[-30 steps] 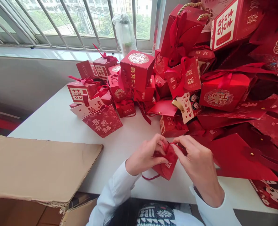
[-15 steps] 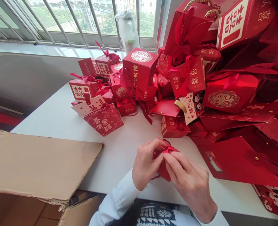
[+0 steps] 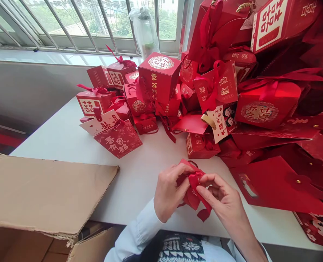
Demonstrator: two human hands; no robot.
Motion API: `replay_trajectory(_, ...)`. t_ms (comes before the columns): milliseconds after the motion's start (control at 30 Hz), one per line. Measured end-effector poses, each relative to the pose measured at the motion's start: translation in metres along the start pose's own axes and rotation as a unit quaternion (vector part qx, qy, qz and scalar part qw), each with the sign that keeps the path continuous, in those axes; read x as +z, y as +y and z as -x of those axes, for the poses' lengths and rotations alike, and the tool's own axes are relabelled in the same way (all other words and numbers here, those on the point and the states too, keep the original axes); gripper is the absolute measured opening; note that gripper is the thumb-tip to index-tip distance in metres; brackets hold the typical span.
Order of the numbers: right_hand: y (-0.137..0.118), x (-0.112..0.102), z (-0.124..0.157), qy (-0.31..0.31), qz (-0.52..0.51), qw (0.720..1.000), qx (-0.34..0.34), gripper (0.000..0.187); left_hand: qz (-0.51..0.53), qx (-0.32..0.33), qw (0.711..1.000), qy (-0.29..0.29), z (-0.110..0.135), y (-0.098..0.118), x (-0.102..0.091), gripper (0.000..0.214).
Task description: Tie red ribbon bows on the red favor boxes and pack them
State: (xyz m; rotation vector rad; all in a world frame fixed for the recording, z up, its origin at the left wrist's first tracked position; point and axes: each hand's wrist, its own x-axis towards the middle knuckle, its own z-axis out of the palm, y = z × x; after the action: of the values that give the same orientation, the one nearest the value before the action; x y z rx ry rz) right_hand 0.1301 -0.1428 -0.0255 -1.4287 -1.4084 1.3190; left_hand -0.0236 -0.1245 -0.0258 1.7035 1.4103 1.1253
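Observation:
My left hand [image 3: 169, 193] grips a small folded red paper gift box [image 3: 192, 198] from the left, its fingers wrapped over the top. My right hand [image 3: 223, 203] is close beside it, with thumb and forefinger pinching a red satin ribbon [image 3: 196, 183] tied at the box's top. One ribbon end [image 3: 204, 214] hangs below the box. The box's lower part is partly hidden by the ribbon and my fingers. White shirt cuffs show on both wrists.
A heap of red gift boxes [image 3: 158, 78] and bags covers the white table [image 3: 139, 189] ahead and right. Flat red bags [image 3: 276, 185] lie close on the right. A cardboard box flap [image 3: 49, 193] lies at lower left, beneath a barred window [image 3: 68, 25].
My hands have parted slightly, and my right hand has shifted right and opened its grip. The ribbon now shows more clearly, with one end hanging lower below the box.

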Motion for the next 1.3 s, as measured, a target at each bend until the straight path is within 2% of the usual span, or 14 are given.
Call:
replay_trajectory(100, -0.006, 0.005, -0.006, 0.015, 0.006, 1.0, -0.027, 0.021, 0.01, -0.024, 0.999, -0.018, 0.001, 0.0, -0.001, 0.016)
replay_trajectory(233, -0.014, 0.011, -0.013, 0.064, 0.091, 0.991, -0.074, 0.022, 0.068, -0.06, 0.994, -0.063, 0.001, -0.001, -0.008, 0.02)
replay_trajectory(367, -0.017, 0.006, -0.017, 0.033, 0.121, 0.989, -0.08, 0.029, 0.142, -0.074, 0.98, -0.115, -0.001, -0.001, -0.018, 0.021)
replay_trajectory(500, -0.021, -0.002, -0.019, -0.008, 0.131, 0.988, -0.081, 0.033, 0.181, -0.083, 0.971, -0.129, -0.002, 0.002, -0.023, 0.022)
replay_trajectory(700, -0.025, -0.001, -0.024, -0.008, 0.164, 0.98, -0.114, 0.031, 0.17, -0.097, 0.97, -0.142, -0.002, 0.001, -0.021, 0.024)
replay_trajectory(867, -0.023, -0.001, -0.028, -0.033, 0.179, 0.976, -0.121, 0.029, 0.143, -0.091, 0.971, -0.167, -0.003, 0.0, -0.025, 0.028)
replay_trajectory(1033, -0.023, -0.004, -0.03, -0.035, 0.165, 0.98, -0.104, 0.017, 0.093, -0.109, 0.979, -0.143, -0.004, 0.004, -0.028, 0.03)
replay_trajectory(1133, -0.022, -0.004, -0.029, -0.042, 0.154, 0.984, -0.085, 0.018, 0.071, -0.114, 0.983, -0.124, -0.003, 0.006, -0.027, 0.03)
replay_trajectory(1300, -0.019, 0.001, -0.027, -0.006, 0.192, 0.976, -0.099, 0.018, 0.059, -0.115, 0.986, -0.104, -0.003, 0.005, -0.026, 0.029)
